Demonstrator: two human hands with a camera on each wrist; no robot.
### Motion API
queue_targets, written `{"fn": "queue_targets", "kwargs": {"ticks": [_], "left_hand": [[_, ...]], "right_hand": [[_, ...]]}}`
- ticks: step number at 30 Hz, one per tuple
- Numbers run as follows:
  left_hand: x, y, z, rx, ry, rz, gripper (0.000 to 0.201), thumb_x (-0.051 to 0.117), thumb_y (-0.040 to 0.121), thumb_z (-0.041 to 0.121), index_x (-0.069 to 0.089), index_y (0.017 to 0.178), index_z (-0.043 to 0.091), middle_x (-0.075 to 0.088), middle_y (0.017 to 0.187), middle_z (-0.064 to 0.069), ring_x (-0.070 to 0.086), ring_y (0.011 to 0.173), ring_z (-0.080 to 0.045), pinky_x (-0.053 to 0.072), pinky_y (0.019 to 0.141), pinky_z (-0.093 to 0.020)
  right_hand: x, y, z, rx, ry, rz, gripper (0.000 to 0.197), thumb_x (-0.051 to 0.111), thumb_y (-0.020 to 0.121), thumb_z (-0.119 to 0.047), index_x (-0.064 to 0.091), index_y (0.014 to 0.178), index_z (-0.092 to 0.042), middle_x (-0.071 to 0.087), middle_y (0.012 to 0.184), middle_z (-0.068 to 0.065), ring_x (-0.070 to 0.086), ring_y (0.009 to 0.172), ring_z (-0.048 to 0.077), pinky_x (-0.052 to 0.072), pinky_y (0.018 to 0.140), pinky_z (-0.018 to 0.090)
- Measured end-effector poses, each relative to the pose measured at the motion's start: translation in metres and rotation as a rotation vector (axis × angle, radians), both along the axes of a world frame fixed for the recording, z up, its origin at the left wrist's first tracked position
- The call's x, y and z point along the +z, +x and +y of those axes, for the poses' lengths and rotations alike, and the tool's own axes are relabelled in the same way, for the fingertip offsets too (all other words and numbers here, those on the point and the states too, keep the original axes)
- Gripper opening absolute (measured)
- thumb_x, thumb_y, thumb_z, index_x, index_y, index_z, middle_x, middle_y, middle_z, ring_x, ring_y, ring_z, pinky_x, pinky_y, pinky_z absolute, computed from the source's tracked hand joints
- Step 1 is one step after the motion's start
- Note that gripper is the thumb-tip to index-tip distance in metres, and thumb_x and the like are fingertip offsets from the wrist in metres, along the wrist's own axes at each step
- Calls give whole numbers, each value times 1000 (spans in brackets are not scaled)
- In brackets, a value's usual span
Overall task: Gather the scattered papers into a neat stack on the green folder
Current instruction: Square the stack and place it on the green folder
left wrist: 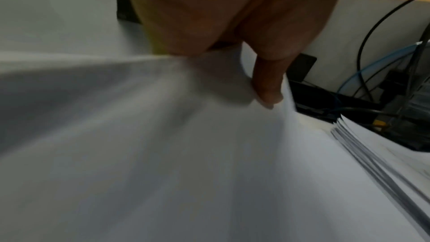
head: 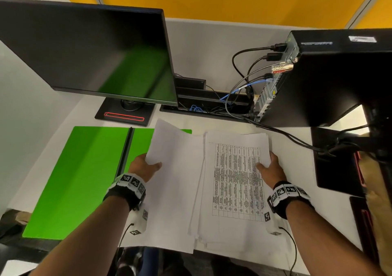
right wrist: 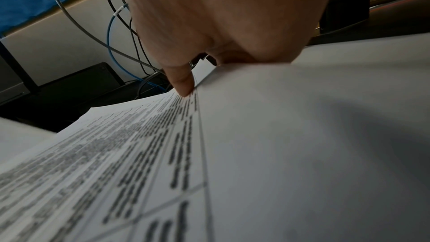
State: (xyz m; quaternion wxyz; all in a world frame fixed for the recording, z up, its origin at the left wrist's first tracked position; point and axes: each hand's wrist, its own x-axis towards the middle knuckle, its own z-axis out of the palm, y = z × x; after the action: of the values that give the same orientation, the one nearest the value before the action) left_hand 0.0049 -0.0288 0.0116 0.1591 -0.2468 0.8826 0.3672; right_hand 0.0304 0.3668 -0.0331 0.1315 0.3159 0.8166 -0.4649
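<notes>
A green folder lies open and flat on the left of the white desk. To its right lie white papers in two loose piles. My left hand grips the left edge of the blank papers, thumb on top, fingers hidden under them; the sheets rise off the desk and overlap the folder's right edge. In the left wrist view the thumb presses on the blank papers. My right hand grips the right edge of the printed papers, topped by a table sheet. Its thumb lies on the printed papers.
A dark monitor on a black stand sits behind the folder. A black computer case with several cables stands at the back right. A cable crosses the desk beyond the papers. Black equipment sits at the right edge.
</notes>
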Motion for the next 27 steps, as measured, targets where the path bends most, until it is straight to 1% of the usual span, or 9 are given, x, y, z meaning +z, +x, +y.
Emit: {"fn": "queue_targets", "kwargs": {"ticks": [6,10,12,14,16,20,22,24,27], "left_hand": [[63,-21,-36,-73,107,219,27,74,79,11,69,103,1,69,98,-14,62,85,-19,44,77,-28],[109,-39,-62,-28,232,333,25,77,70,32,69,86,15,71,84,-14,60,66,-21,49,63,-32],[125,-40,-51,-52,384,371,34,76,61,41,71,87,20,74,86,-10,60,70,-23,46,65,-35],[137,-35,-21,-139,559,380,46,79,52,42,72,92,21,76,86,1,66,75,-21,50,69,-33],[138,-28,16,-252,699,329,58,87,44,44,74,95,18,76,90,0,70,78,-16,55,68,-29],[118,-24,74,-367,842,235,66,90,42,48,73,97,15,73,100,-11,70,85,-22,57,74,-34],[97,-24,90,-320,900,177,69,91,41,47,72,98,14,73,102,-12,70,88,-24,56,77,-36],[64,-21,100,-231,891,125,74,91,39,47,71,102,14,72,107,-12,68,97,-26,53,88,-44],[12,-13,111,-110,738,119,61,85,52,39,67,106,17,69,113,-8,64,109,-24,45,101,-48]], "right_hand": [[2,1,1,23,-4,19,66,59,92,-17,24,148,-18,55,135,11,57,117,32,44,96,35],[3,2,1,26,-2,16,66,59,92,-19,23,148,-19,56,136,11,57,117,32,44,98,36],[2,1,1,25,-5,10,66,58,93,-19,23,148,-19,55,136,10,57,117,32,45,97,37],[2,1,1,29,-4,7,66,59,92,-20,23,148,-20,56,135,10,57,117,32,46,98,38],[4,0,1,32,-8,-3,67,59,92,-22,23,148,-22,56,135,10,58,116,32,46,100,41],[6,2,4,71,6,-28,67,58,92,-23,23,149,-19,52,135,6,53,121,32,42,103,38],[8,5,5,117,32,-17,57,50,95,-13,26,147,-12,47,141,13,50,124,35,40,106,42],[11,7,6,128,40,-9,55,44,98,-8,23,148,-9,44,143,16,46,128,36,37,108,40],[16,9,3,96,-32,-7,72,58,93,-28,17,152,-23,47,142,4,49,128,28,36,106,32]]}}
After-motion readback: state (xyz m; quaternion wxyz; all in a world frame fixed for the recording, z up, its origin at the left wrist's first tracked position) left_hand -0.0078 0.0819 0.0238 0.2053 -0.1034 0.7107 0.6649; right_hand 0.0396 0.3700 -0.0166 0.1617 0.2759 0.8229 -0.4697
